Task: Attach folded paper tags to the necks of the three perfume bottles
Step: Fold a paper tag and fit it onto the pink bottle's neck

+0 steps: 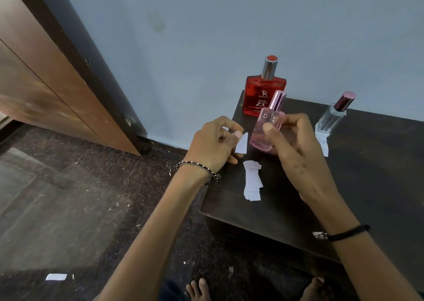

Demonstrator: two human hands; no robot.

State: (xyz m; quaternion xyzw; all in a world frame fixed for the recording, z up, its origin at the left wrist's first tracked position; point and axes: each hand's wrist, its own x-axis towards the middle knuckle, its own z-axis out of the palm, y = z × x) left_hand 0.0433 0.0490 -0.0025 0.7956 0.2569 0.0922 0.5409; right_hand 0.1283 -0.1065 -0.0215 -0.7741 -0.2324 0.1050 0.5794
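Note:
My right hand point(291, 144) grips a pink perfume bottle point(266, 128) with a pink cap, tilted and lifted over the dark table point(367, 174). My left hand point(215, 142) pinches a small white paper tag point(242, 144) just left of that bottle. A red perfume bottle point(263, 96) with a silver cap stands upright at the table's back corner. A clear bottle point(330, 121) with a dark pink cap stands to the right, with a white paper piece point(324, 145) at its base. Several paper tags point(252, 181) lie in a pile on the table below my hands.
A blue wall rises behind the table. A wooden door point(46, 82) stands at the left. The dark floor carries paper scraps, including a white slip point(56, 277). Bare feet point(199, 289) show under the table's near edge.

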